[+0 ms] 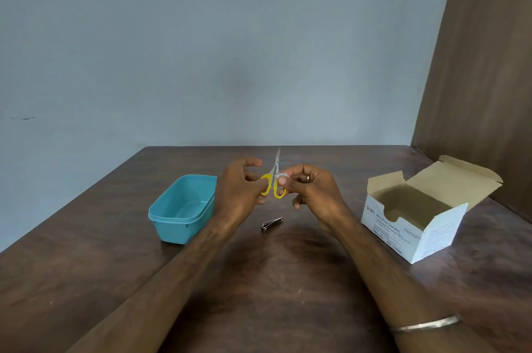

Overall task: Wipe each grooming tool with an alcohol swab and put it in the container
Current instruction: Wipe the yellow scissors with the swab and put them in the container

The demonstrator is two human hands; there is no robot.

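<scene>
Small scissors [275,170] with yellow handles and steel blades point upward above the middle of the table. My left hand [240,190] grips the left yellow handle loop. My right hand [309,188] pinches a small white alcohol swab [280,175] against the scissors near the right handle. A metal nail clipper [272,224] lies on the table just below both hands. The teal plastic container [180,210] stands at the left with nothing visible inside it.
An open white box of alcohol swabs [414,220] stands at the right, its flaps up. The dark wooden table [273,280] meets a blue-grey wall at the back and a brown panel at the far right.
</scene>
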